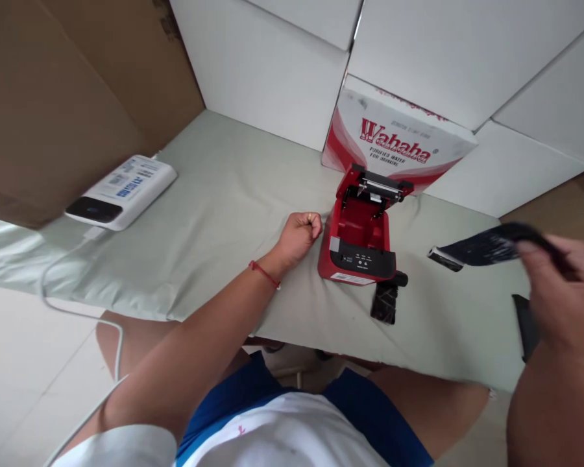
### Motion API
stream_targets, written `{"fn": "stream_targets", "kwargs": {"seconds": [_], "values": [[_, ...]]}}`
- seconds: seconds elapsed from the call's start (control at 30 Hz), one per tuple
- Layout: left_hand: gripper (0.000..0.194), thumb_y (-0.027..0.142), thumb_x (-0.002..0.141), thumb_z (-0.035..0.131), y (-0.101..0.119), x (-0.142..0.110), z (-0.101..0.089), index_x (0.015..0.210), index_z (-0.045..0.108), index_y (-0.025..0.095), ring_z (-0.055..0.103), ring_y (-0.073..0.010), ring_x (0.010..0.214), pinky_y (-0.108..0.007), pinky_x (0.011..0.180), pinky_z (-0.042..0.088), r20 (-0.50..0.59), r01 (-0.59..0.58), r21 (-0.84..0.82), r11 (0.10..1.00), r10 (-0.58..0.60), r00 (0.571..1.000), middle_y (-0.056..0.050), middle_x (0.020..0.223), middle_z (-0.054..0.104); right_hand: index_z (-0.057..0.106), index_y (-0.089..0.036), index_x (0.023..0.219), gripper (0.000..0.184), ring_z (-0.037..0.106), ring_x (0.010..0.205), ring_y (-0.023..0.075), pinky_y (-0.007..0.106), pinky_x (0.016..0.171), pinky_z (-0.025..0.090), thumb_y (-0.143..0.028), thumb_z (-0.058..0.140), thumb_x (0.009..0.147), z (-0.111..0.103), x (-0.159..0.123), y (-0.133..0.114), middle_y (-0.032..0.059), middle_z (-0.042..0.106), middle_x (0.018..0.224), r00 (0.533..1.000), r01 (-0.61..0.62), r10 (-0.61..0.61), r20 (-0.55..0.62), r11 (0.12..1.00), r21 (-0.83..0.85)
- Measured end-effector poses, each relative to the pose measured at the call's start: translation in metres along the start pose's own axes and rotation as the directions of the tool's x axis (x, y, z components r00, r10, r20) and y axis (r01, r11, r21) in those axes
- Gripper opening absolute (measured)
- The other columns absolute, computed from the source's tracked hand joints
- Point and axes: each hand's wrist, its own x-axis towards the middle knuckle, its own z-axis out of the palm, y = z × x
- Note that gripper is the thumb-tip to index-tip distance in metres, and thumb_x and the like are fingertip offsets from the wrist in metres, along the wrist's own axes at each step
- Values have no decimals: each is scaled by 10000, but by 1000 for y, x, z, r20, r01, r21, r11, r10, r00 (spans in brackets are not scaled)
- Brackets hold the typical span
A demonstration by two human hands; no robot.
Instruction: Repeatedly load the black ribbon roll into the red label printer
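Note:
A small red-and-black printer stands on the covered table with its lid tilted up, and its red inside shows nothing loaded. Close to its left side, my left hand rests on the cloth as a closed fist. My right hand, at the far right, is closed round a long dark strip with pale marks. The strip reaches left above the table and ends in a flat piece with a white edge. In front of the printer's right corner lies a dark roll with a short patterned flap.
Behind the printer stands a Wahaba-printed water carton, against stacked white boxes. A white power bank with a cable lies at the left, beside a brown carton. A black flat object is partly behind my right hand.

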Motion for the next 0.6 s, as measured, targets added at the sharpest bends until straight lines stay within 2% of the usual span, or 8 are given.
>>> {"fn": "stream_targets", "kwargs": {"seconds": [0.07,0.1,0.17,0.2,0.27,0.37,0.5,0.6], "values": [[33,173,495,497,2,0,1,498,507,204,277,-88,528,-270,563,155,11,0,25,1000,0,1000,47,502,398,718,-675,1396,450,831,895,422,579,683,630,-461,741,1001,7,-12,-18,6,874,1086,998,56,-55,17,998,-19],[38,174,495,495,3,0,1,500,518,204,284,-91,530,-273,563,161,16,-1,38,999,0,1000,44,501,404,778,-615,1342,390,837,863,371,527,678,662,-451,771,988,12,-17,-28,10,876,1142,987,102,-105,118,994,35],[46,176,495,492,4,-1,2,503,527,203,296,-95,532,-276,562,172,22,-1,60,998,-1,1000,39,500,409,808,-497,1339,356,819,767,256,392,593,661,-451,799,986,24,-24,-45,27,864,1243,900,143,-222,376,963,227],[47,178,495,490,5,-1,2,504,528,204,297,-96,528,-277,560,175,25,0,69,998,-2,1000,38,496,405,820,-443,1311,312,796,732,210,338,564,637,-447,794,1000,30,-26,-51,36,863,1231,862,135,-259,435,946,296],[47,184,499,488,7,-1,3,509,528,206,291,-95,515,-276,552,178,30,4,84,996,-7,1000,41,487,394,840,-350,1142,144,750,706,163,288,581,604,-407,749,1047,47,-26,-60,30,854,1056,856,120,-275,438,929,350],[49,192,523,491,8,-1,5,521,537,209,294,-95,501,-270,543,194,35,6,103,995,-10,999,43,483,402,808,-280,1008,197,743,754,176,307,663,600,-338,641,1095,82,-21,-63,27,789,901,888,154,-252,384,951,269],[66,197,527,490,9,-2,6,533,555,210,326,-97,502,-265,541,219,35,10,117,993,-15,999,40,486,432,786,-221,1319,325,756,1030,289,418,809,637,-299,603,1062,129,-16,-51,135,794,1236,934,177,-164,318,984,-11],[95,195,513,480,8,-1,6,537,572,206,341,-99,510,-263,546,229,33,18,118,993,-22,999,39,487,446,769,-169,1392,405,688,1103,356,541,957,614,-349,619,1062,148,-12,-42,189,779,1340,937,216,-186,296,974,-73]]}}
